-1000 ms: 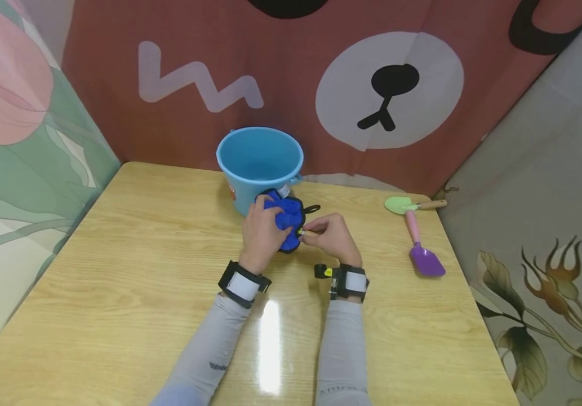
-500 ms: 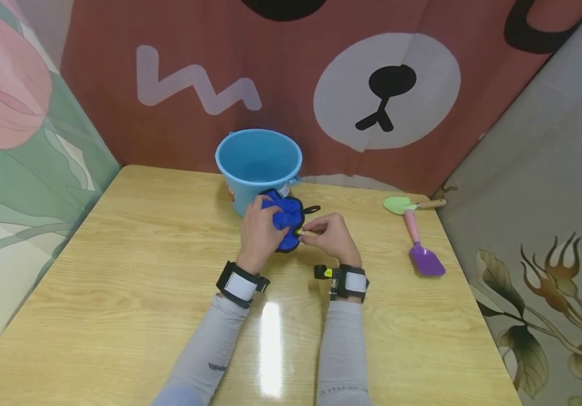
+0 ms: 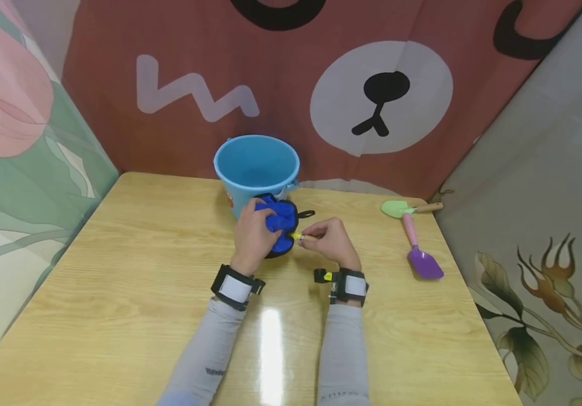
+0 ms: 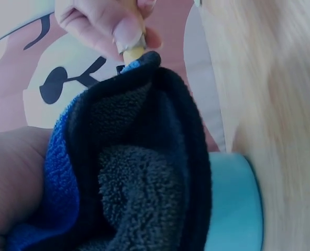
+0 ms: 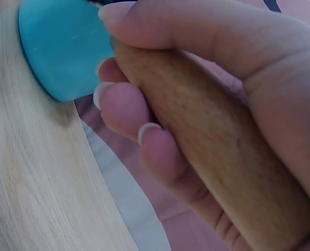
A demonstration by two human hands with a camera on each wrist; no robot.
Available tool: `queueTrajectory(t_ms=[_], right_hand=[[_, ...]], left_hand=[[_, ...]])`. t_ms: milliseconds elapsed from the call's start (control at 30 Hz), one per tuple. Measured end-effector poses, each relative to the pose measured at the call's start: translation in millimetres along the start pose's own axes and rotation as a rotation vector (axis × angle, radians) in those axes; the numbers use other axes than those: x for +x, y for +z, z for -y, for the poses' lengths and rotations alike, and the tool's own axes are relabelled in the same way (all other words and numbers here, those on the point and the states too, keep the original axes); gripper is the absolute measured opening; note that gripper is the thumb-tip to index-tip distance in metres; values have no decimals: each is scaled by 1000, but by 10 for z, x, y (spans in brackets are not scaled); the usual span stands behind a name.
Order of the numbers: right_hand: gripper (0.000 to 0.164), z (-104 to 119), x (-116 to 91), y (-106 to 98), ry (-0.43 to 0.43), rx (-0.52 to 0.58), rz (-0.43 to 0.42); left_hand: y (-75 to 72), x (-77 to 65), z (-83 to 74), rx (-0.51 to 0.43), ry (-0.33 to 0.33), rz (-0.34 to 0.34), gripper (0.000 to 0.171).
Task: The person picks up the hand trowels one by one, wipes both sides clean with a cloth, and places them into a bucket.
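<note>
My left hand (image 3: 252,234) grips a blue cloth (image 3: 281,217) with black edging and a hanging loop. Its dark grey, fluffy underside faces the left wrist camera, folded over. Between the fingers and thumb of my right hand (image 3: 335,239) is a small wooden-handled tool (image 5: 207,141). A short yellow stretch beyond its handle shows at the cloth's edge; the cloth hides the head, so its kind does not show. In the left wrist view, the right fingers (image 4: 126,34) pinch the handle just above the cloth. A light blue bucket (image 3: 237,194) stands upright directly behind the cloth.
At the table's right side lie a green toy trowel (image 3: 395,209) with a wooden handle and a purple toy shovel (image 3: 425,263) with a pink handle, their handles meeting. The wooden table (image 3: 133,270) is backed by a bear-print curtain (image 3: 189,34).
My left hand and the cloth have shifted slightly left, away from the right hand. A little more of the tool's yellow part shows. The head view has tilted up slightly.
</note>
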State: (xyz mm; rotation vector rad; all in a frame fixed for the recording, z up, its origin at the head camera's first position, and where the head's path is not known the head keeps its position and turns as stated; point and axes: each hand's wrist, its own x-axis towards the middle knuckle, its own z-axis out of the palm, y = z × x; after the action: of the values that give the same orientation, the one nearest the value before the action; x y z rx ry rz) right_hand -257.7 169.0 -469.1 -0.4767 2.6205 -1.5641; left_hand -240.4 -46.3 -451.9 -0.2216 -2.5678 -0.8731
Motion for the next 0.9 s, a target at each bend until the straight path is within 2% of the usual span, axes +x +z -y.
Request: queueTrajectory(t_ms=[467,667,900], right_hand=[[19,6,-48,-51,7,-17,-56],[21,-11,-86,-81,0,-27,-45],[16,-31,-102,-106,23,-17,-49]], left_hand=[[-55,-5,18,-28,-19,-42,39],[-89,-7,72,-46,-40,-23,40],[-197,18,171,-51,-61,-42,39]])
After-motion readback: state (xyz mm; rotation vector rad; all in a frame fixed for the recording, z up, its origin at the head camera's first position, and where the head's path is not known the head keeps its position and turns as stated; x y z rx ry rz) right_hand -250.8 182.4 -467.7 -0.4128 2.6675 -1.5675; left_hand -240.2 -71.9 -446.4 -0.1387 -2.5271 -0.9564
